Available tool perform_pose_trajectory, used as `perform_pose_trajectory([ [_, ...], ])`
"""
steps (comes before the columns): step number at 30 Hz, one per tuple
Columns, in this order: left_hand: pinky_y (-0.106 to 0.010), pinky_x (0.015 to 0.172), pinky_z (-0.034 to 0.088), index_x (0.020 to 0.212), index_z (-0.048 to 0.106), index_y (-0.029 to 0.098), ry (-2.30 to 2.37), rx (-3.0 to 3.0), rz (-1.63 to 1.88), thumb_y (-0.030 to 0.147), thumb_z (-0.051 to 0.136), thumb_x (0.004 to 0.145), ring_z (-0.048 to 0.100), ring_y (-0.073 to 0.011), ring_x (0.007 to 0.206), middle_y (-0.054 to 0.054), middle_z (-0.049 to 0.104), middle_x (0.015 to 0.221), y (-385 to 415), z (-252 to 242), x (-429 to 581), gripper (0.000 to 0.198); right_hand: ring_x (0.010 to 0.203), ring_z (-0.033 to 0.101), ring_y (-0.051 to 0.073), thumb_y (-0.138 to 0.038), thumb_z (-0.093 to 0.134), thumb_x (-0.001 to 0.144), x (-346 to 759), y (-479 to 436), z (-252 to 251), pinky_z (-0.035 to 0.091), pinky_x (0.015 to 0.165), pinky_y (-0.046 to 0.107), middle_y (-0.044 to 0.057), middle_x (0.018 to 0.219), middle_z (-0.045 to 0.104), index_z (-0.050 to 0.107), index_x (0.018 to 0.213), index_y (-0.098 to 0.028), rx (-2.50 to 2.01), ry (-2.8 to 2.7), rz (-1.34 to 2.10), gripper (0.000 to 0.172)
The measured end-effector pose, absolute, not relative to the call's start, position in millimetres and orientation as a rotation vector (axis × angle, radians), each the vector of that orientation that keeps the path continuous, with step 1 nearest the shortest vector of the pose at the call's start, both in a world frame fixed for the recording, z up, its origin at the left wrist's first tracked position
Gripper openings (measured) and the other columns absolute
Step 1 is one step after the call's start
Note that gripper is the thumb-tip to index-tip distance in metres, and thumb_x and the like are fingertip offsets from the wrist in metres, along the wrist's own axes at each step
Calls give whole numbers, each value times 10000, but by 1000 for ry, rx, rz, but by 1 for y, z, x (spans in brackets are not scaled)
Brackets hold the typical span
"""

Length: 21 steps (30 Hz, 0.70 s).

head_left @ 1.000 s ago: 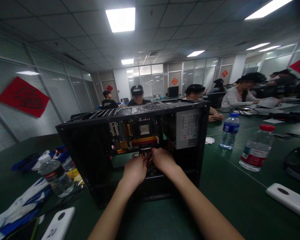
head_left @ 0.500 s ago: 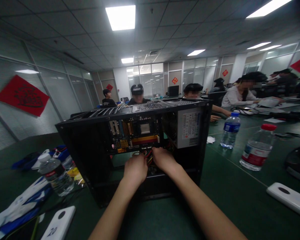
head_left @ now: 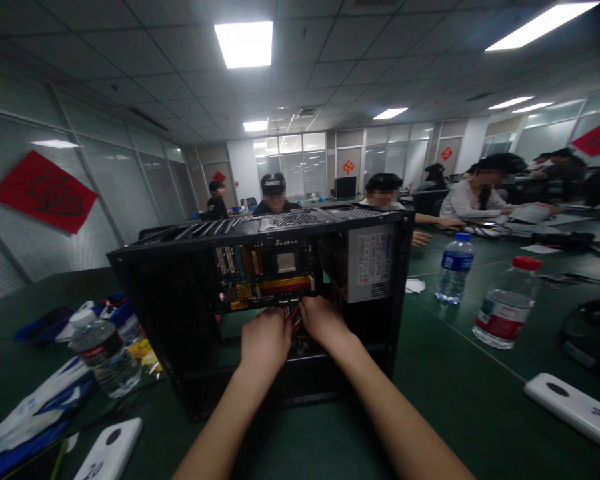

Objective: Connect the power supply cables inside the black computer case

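Observation:
A black computer case (head_left: 290, 393) stands open-sided on the green table. Inside it are a motherboard (head_left: 250, 261) and, at the upper right, a silver power supply (head_left: 371, 265). Both of my hands reach into the case just below the board. Closed around part of the coloured cables (head_left: 296, 320), my left hand (head_left: 267, 339) has its fingertips mostly hidden. Close beside it on the right, my right hand (head_left: 324, 320) is closed on the same bundle, its fingers pointing into the case.
Bottles with a blue cap (head_left: 454, 270) and a red cap (head_left: 506, 307) stand right of the case. On the left are another bottle (head_left: 105, 357), gloves (head_left: 40, 407) and a white device (head_left: 111, 450). A similar device (head_left: 575, 407) lies at right. Several people sit beyond.
The view has shifted slightly, so the case and bottles appear a little further left and lower. My left hand is slightly further from my right one; both stay at the cables.

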State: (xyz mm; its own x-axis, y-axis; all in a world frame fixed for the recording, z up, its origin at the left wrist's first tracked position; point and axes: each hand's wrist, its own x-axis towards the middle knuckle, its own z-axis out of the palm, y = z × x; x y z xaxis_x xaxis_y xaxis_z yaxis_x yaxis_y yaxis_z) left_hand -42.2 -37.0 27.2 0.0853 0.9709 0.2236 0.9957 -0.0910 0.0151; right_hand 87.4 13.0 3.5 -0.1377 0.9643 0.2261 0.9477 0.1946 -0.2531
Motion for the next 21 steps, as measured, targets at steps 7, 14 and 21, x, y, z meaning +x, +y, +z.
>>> perform_pose_trajectory([
  [7, -310, 741, 481, 1190, 452, 191, -2088, -2203, -324, 412, 458, 935, 656, -253, 1002, -134, 654, 1118, -28, 21, -52, 338, 870, 718, 276, -264, 386, 991, 89, 14, 4, 511, 705, 316, 168, 937, 732, 716, 967, -137, -1773, -2124, 83, 354],
  [14, -304, 655, 445, 1052, 511, 203, -2051, -2215, -281, 400, 414, 956, 687, -256, 860, -95, 706, 943, -27, 20, -51, 240, 881, 717, 276, -254, 399, 986, 88, 16, 4, 514, 722, 325, 180, 944, 732, 716, 983, -126, -1782, -2113, 103, 342],
  [21, -281, 642, 414, 1016, 524, 208, -2022, -2235, -281, 391, 418, 961, 681, -228, 855, -76, 705, 936, -23, 16, -54, 218, 882, 720, 276, -285, 417, 982, 88, 17, 4, 510, 709, 308, 172, 949, 735, 734, 965, -130, -1822, -2080, 109, 353],
])
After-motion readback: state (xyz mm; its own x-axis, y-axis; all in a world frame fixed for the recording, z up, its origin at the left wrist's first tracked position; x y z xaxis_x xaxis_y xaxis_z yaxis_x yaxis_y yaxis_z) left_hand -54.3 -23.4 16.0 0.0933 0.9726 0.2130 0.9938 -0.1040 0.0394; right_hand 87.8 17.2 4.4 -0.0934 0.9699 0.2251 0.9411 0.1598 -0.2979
